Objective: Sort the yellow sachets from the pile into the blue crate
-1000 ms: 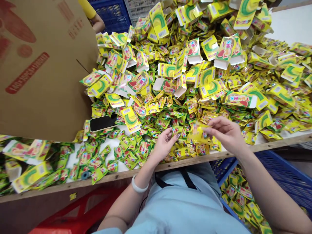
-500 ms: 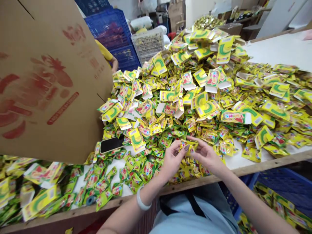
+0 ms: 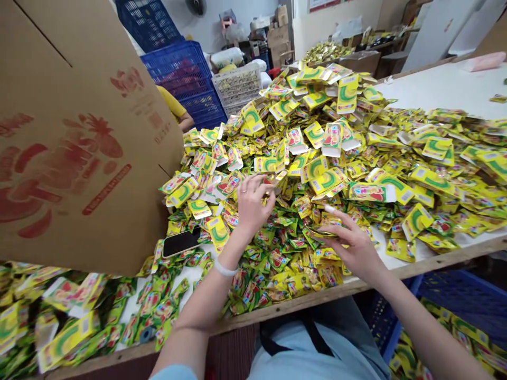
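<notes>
My left hand [image 3: 254, 205] is over the heap with its fingers curled. Its fingertips close on the end of a small yellow carton [image 3: 281, 178], partly blurred. Lower and to the right, my right hand [image 3: 354, 247] pinches a few small yellow sachets [image 3: 320, 233] between thumb and fingers; their exact number is hidden. Beneath both hands lie green sachets [image 3: 278, 259] with red fruit prints and yellow sachets [image 3: 299, 281] by the table's front edge. Open-ended yellow and green cartons [image 3: 328, 181] rest on the pile just beyond.
A large cardboard box [image 3: 79, 158] stands at left. A phone [image 3: 181, 243] and a roll of tape [image 3: 147, 334] lie among sachets. Blue crates [image 3: 180, 68] and a white crate [image 3: 238, 84] are behind, near a person's yellow sleeve [image 3: 172, 105]. A blue bin [image 3: 455, 301] sits lower right.
My hands, earlier together over yellow sachets, have separated. The left has moved up and left to a carton; the right has shifted slightly right, keeping sachets. The view has tilted up somewhat.
</notes>
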A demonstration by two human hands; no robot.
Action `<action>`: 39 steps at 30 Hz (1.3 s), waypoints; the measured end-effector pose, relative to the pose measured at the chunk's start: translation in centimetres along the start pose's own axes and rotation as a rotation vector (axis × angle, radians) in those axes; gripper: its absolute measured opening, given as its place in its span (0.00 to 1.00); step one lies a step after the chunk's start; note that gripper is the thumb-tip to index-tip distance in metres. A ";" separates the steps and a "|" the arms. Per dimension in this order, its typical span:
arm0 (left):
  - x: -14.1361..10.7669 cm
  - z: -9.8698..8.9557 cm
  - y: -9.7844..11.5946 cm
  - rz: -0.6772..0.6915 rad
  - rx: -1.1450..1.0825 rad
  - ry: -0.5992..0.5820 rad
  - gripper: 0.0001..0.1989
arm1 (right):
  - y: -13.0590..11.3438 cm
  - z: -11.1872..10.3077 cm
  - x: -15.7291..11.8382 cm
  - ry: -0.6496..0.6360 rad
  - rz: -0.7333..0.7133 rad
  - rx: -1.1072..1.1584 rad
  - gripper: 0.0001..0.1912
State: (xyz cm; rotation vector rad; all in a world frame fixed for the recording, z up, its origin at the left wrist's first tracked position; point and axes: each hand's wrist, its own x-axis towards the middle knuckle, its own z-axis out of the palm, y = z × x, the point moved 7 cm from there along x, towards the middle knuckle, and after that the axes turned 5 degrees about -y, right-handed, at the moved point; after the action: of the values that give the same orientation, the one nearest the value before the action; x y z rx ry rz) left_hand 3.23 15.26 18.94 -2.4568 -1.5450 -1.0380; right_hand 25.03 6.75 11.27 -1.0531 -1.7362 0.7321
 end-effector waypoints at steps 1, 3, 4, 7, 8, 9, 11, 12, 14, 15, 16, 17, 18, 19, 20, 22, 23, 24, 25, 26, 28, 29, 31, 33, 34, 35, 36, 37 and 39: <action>-0.8 -1.4 0.1 0.022 -0.087 0.016 0.04 | -0.8 0.2 0.4 -0.038 -0.059 -0.084 0.08; -2.7 -3.6 0.5 0.054 -0.322 -0.010 0.05 | -2.2 1.4 1.2 -0.108 -0.169 -0.160 0.08; -3.8 -4.2 0.8 0.057 -0.444 -0.029 0.06 | -2.9 2.1 1.5 -0.129 -0.220 -0.160 0.08; -7.4 -4.3 0.7 -0.084 -0.705 0.093 0.10 | -4.4 4.3 1.6 -0.066 -0.328 -0.137 0.08; -8.6 -3.7 0.5 -0.180 -0.784 0.165 0.13 | -4.7 4.8 1.4 -0.017 -0.345 -0.178 0.09; -9.8 -2.7 0.4 -0.284 -0.882 0.209 0.16 | -5.0 5.5 1.0 0.024 -0.364 -0.256 0.10; -11.3 0.2 1.1 -0.468 -1.140 0.150 0.23 | -5.5 6.8 -0.2 0.044 -0.432 -0.480 0.11; -11.6 1.5 1.8 -0.542 -1.271 0.082 0.25 | -5.7 7.5 -1.0 0.018 -0.484 -0.586 0.11; -11.8 2.7 2.7 -0.693 -1.475 0.022 0.25 | -6.1 8.4 -2.8 -0.090 -0.604 -0.704 0.11; -11.7 2.9 2.7 -0.773 -1.560 0.028 0.23 | -6.3 8.3 -3.7 -0.153 -0.649 -0.705 0.11; -11.6 2.9 2.5 -0.846 -1.641 0.040 0.20 | -6.6 7.8 -4.4 -0.205 -0.671 -0.672 0.12; -11.4 2.8 2.3 -0.898 -1.719 0.047 0.17 | -7.0 6.9 -4.6 -0.236 -0.664 -0.605 0.14; -11.3 2.7 2.1 -0.925 -1.786 0.033 0.14 | -7.5 5.7 -4.5 -0.241 -0.622 -0.511 0.15; -11.2 2.6 1.9 -0.929 -1.831 -0.003 0.11 | -7.9 4.3 -3.8 -0.226 -0.547 -0.398 0.15; -11.3 2.6 1.9 -0.915 -1.842 -0.064 0.09 | -8.2 2.9 -2.8 -0.197 -0.449 -0.277 0.14; -11.8 2.7 2.3 -0.853 -1.767 -0.230 0.09 | -8.7 1.2 -0.1 -0.150 -0.275 -0.036 0.12; -12.2 2.7 2.8 -0.811 -1.711 -0.329 0.11 | -9.0 0.9 1.3 -0.144 -0.226 0.069 0.11; -12.6 2.8 3.3 -0.761 -1.659 -0.416 0.13 | -9.3 1.0 2.6 -0.152 -0.208 0.148 0.11; -12.9 2.7 3.9 -0.710 -1.611 -0.484 0.16 | -9.7 1.3 3.7 -0.170 -0.220 0.196 0.10; -13.1 2.6 4.4 -0.662 -1.566 -0.541 0.19 | -10.0 1.8 4.7 -0.201 -0.249 0.210 0.08; -13.4 2.4 5.1 -0.591 -1.484 -0.640 0.22 | -10.4 3.1 5.7 -0.312 -0.300 0.153 0.05; -13.5 2.4 5.3 -0.569 -1.442 -0.686 0.23 | -10.4 3.8 5.7 -0.387 -0.312 0.096 0.04; -13.7 2.5 5.4 -0.543 -1.385 -0.747 0.23 | -10.2 4.9 5.3 -0.547 -0.305 -0.042 0.06; -13.8 2.9 5.2 -0.535 -1.360 -0.764 0.23 | -10.1 5.3 4.5 -0.679 -0.276 -0.184 0.08; -13.9 3.1 5.2 -0.527 -1.345 -0.785 0.23 | -10.2 5.4 4.1 -0.735 -0.265 -0.246 0.09; -14.1 3.4 5.2 -0.513 -1.328 -0.820 0.23 | -10.2 5.4 3.8 -0.783 -0.256 -0.294 0.09; -14.3 3.7 5.3 -0.497 -1.312 -0.864 0.23 | -10.3 5.3 3.5 -0.824 -0.251 -0.317 0.10; -14.4 4.0 5.4 -0.481 -1.303 -0.908 0.23 | -10.4 5.2 3.2 -0.859 -0.248 -0.313 0.10; -14.7 4.3 5.5 -0.461 -1.319 -0.959 0.23 | -10.2 4.8 3.0 -0.870 -0.221 -0.243 0.10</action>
State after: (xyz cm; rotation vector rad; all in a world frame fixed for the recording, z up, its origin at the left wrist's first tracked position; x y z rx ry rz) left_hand 5.91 2.75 8.94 -4.0602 -2.1524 -1.2698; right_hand 16.66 4.73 19.18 -0.7036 -2.6889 0.9269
